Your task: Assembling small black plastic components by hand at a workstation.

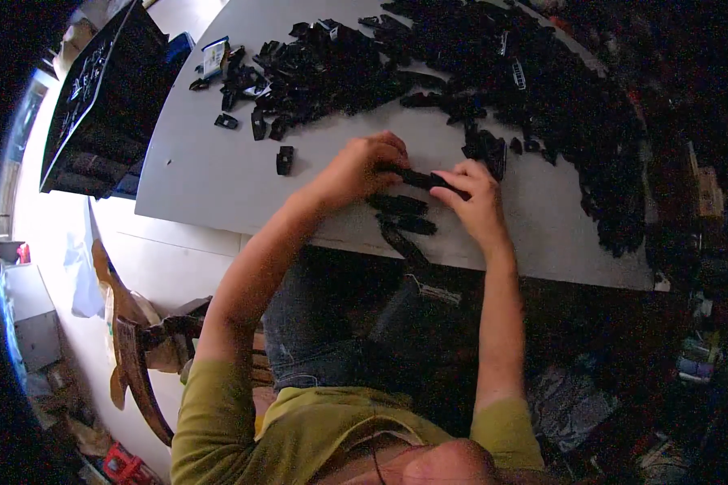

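Between my two hands, just above the near part of the table, is a long black plastic part [419, 179]. My left hand [370, 167] grips its left end with bent fingers. At the other end, the thumb and fingers of my right hand [475, 194] pinch it. Several similar black parts [402, 205] lie close below my hands, and one longer piece [403, 245] reaches the table's near edge. The exact kind of part is too dark to make out.
A big heap of small black plastic parts [323, 77] spreads over the far and right side of the pale table [210, 162]. One loose black piece [285, 160] lies left of my hands. A black crate [109, 105] stands at the left, a wooden chair [133, 356] below it.
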### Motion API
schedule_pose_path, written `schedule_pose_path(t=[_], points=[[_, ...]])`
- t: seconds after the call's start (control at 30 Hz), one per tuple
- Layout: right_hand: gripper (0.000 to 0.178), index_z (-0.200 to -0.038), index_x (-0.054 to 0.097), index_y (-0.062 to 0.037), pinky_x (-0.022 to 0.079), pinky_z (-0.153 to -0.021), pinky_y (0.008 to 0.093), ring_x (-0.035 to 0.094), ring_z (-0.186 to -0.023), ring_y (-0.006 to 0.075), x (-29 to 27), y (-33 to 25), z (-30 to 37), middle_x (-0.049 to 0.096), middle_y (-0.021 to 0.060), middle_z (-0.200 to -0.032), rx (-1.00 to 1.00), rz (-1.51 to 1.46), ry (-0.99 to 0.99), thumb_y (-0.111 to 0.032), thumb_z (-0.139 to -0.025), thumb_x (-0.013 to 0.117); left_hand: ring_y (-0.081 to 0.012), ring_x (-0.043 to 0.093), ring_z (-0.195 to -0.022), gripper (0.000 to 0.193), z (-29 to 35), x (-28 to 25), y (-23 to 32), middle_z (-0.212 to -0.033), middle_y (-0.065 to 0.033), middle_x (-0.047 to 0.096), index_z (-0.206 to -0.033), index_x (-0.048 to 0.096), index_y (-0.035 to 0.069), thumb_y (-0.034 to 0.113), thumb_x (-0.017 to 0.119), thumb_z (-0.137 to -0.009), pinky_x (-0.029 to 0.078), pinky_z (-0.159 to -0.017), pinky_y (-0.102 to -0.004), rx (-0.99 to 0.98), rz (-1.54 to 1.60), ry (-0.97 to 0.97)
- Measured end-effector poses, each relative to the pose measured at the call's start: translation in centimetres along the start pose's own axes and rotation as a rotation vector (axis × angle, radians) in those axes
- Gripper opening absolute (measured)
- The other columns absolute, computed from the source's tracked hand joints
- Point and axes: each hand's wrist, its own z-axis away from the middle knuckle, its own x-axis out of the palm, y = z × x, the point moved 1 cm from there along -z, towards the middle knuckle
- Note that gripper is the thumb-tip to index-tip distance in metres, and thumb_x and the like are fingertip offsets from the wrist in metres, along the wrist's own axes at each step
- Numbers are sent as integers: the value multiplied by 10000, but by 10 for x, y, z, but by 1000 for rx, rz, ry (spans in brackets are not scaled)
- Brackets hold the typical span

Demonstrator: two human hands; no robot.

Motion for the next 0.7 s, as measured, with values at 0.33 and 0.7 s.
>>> schedule_pose_path(t=[0.33, 0.7], points=[[287, -959, 680, -49, 399, -763, 333, 470, -876, 236, 21, -19, 10, 523, 67, -909, -192, 176, 17, -188, -712, 724, -289, 600, -889, 203, 18, 0, 19, -957, -122, 611, -881, 655, -3, 8, 674, -679, 477, -788, -339, -89, 45, -61], [247, -1075, 573, -28, 456, -750, 344, 559, -872, 294, 9, 15, 26, 523, 131, -1018, 133, 273, 353, -90, -837, 600, -337, 434, -1148, 382, -46, 8, 4, -1234, -150, 482, -1119, 590, 113, 225, 656, -759, 352, -964, -429, 86, -629, 249]])
